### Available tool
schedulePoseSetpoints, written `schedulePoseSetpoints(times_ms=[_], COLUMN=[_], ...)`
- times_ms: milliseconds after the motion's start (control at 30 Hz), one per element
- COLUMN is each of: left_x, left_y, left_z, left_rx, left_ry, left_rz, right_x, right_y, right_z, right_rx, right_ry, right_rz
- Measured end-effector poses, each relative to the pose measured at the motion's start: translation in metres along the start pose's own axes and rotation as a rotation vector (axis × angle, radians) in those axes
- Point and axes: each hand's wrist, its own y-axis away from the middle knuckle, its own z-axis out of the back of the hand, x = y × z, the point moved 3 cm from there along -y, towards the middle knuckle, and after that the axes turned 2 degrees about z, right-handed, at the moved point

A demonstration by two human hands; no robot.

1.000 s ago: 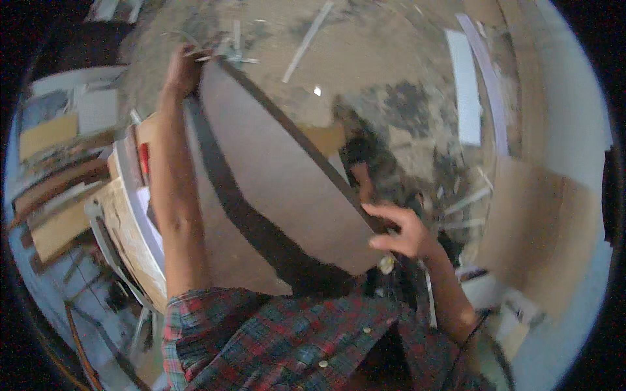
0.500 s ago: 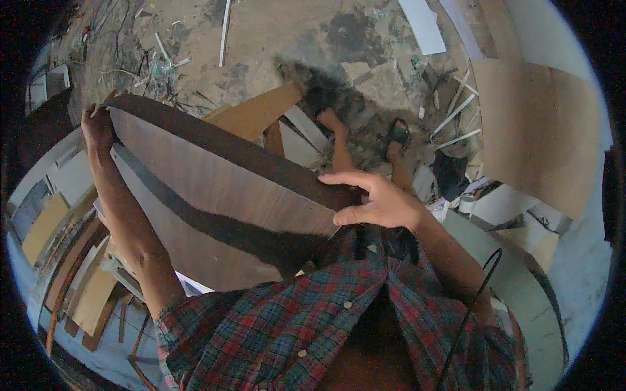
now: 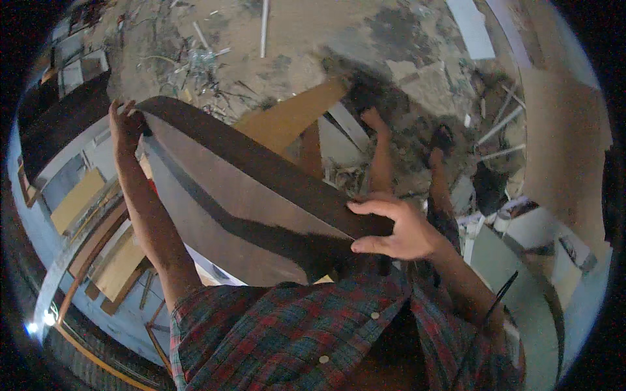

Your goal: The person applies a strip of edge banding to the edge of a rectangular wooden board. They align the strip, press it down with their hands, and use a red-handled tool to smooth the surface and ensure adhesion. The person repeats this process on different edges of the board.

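1. The wood-grain panel (image 3: 215,176) was held aslant in front of the body, between the two hands, with its thick dark-brown edge turned up and away.
2. Its far left end was gripped by the left hand (image 3: 125,127), the fingers bent against the corner; the fingertips were partly lost in shade.
3. The near right end was clasped by the right hand (image 3: 398,228), the forefinger laid on the dark edge and the thumb set apart from it, near the corner of the face.
4. The face was crossed by a dark, curved band, and its lower part was overlapped by the plaid shirt (image 3: 274,326).
5. Just beyond the panel, a tan board (image 3: 297,114) was seen, pointed toward the bare shins (image 3: 381,159).
6. To the left, wooden boards (image 3: 120,267) were stacked beside the forearm.
7. To the right, a grey-green board (image 3: 515,280) was placed below a large brown sheet (image 3: 564,143).
8. Farther off, the stained floor (image 3: 306,32) was littered with scraps, among them a narrow white strip (image 3: 264,29).
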Motion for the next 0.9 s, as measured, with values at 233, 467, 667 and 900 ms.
schedulePoseSetpoints(times_ms=[233,467,667,900], left_x=[-0.02,-0.038,-0.067,-0.12], left_y=[0.022,0.036,0.041,0.063], left_z=[-0.028,-0.03,-0.057,-0.085], left_rx=[-0.237,-0.357,-0.294,-0.36], left_ry=[-0.221,-0.343,-0.49,-1.981], left_rz=[-0.013,-0.112,-0.001,-0.284], right_x=[-0.001,0.004,0.001,0.004], right_y=[-0.002,-0.013,-0.059,-0.06], right_z=[-0.002,0.012,0.005,0.005], right_rx=[0.009,0.079,0.164,0.353], right_ry=[0.104,-0.01,-0.021,-0.007], right_rz=[0.036,-0.026,-0.177,-0.231])
